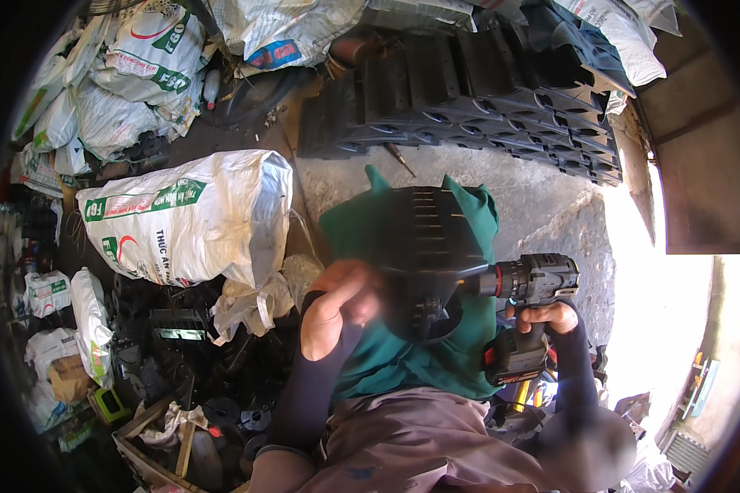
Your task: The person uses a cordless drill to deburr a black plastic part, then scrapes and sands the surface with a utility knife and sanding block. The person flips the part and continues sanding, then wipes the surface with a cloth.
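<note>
My right hand (548,316) is wrapped round the handle of a black and grey cordless drill (543,275) with a red ring near its chuck. The drill points left, its tip close to the right side of a black plastic housing (432,238) with a row of slots on top. Whether the tip touches it I cannot tell. Green cloth (469,357) lies under the housing, across my front. At the housing's left side is my left hand (341,300), its fingers smeared by motion, so what they hold is unclear.
Stacked black plastic parts (460,99) stand at the back right. A white woven sack (193,218) lies at left, mouth toward me. More filled sacks (152,62) are heaped far left. A wooden crate (168,448) sits low left. A thin pointed tool (401,161) lies near the stack.
</note>
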`<state>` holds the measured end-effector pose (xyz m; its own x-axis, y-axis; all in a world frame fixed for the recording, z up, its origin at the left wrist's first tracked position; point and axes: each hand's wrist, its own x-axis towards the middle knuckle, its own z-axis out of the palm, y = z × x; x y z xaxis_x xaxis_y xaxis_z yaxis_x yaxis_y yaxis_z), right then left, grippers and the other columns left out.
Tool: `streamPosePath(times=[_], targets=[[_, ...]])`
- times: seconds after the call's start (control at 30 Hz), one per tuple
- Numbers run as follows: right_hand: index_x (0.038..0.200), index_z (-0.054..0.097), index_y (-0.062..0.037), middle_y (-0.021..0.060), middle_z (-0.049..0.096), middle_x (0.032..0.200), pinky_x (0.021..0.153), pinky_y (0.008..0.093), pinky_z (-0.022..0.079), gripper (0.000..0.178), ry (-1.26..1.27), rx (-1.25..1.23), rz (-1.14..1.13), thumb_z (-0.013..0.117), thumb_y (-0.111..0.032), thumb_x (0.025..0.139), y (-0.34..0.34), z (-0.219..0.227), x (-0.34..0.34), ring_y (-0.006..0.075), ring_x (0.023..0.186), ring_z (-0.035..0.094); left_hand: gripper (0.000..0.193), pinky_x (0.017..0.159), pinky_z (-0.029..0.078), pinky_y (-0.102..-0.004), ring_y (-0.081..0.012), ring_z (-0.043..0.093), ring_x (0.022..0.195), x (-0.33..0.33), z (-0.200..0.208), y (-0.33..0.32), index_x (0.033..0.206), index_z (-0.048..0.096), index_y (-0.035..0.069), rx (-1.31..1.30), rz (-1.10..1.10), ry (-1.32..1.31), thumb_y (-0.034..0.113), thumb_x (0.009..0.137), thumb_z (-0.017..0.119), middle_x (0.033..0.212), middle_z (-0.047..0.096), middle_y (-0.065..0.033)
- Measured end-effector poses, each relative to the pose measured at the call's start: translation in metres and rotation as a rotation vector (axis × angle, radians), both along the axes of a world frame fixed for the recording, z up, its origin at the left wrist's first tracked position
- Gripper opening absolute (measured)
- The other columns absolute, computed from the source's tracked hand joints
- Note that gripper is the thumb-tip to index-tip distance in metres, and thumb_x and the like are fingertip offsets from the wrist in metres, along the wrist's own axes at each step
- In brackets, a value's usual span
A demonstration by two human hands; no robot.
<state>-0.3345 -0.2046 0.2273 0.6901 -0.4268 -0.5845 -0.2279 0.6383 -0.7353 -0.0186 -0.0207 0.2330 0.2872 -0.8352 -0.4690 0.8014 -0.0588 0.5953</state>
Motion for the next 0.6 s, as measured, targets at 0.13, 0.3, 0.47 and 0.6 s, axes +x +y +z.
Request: streamPosePath(times=[0.13, 0.3, 0.47, 0.6], targets=[[0.118, 0.058, -0.0003, 0.0158, 0.068, 0.088, 0.055, 0.0309, 0.051, 0.053, 0.028, -0.021, -0.004, 0.074, -0.007, 0.068, 0.001, 0.002, 0.000, 0.0202, 0.057, 0.061, 0.011, 0.050, 0.032, -0.0233, -0.0090, 0.045, 0.054, 0.001, 0.010, 0.002, 0.096, 0.058, 0.002, -0.073, 0.022, 0.058, 0.013, 0.094, 0.058, 0.085, 0.062, -0.0115], [0.118, 0.058, -0.0004, 0.0162, 0.068, 0.087, 0.056, 0.0327, 0.050, 0.053, 0.054, -0.053, -0.017, 0.074, -0.006, 0.068, 0.003, 0.000, -0.001, 0.0212, 0.057, 0.060, 0.011, 0.051, 0.033, -0.0230, -0.0085, 0.045, 0.055, -0.001, 0.018, 0.007, 0.096, 0.059, 0.003, -0.081, 0.056, 0.045, 0.013, 0.093, 0.060, 0.092, 0.062, -0.0125], [0.119, 0.058, 0.0002, 0.0169, 0.068, 0.087, 0.056, 0.0327, 0.050, 0.054, 0.041, -0.025, -0.002, 0.072, -0.005, 0.067, 0.002, 0.000, -0.001, 0.0212, 0.057, 0.060, 0.011, 0.052, 0.033, -0.0238, -0.0088, 0.046, 0.055, -0.002, 0.020, 0.010, 0.098, 0.060, 0.003, -0.062, 0.083, 0.007, 0.012, 0.092, 0.061, 0.095, 0.062, -0.0134], [0.119, 0.058, 0.0006, 0.0173, 0.068, 0.088, 0.057, 0.0325, 0.050, 0.054, 0.024, -0.028, 0.016, 0.071, -0.005, 0.067, 0.001, 0.000, 0.000, 0.0211, 0.057, 0.060, 0.012, 0.052, 0.033, -0.0240, -0.0093, 0.046, 0.056, -0.001, 0.022, 0.009, 0.100, 0.061, 0.003, -0.076, 0.093, 0.017, 0.011, 0.091, 0.061, 0.096, 0.062, -0.0136]])
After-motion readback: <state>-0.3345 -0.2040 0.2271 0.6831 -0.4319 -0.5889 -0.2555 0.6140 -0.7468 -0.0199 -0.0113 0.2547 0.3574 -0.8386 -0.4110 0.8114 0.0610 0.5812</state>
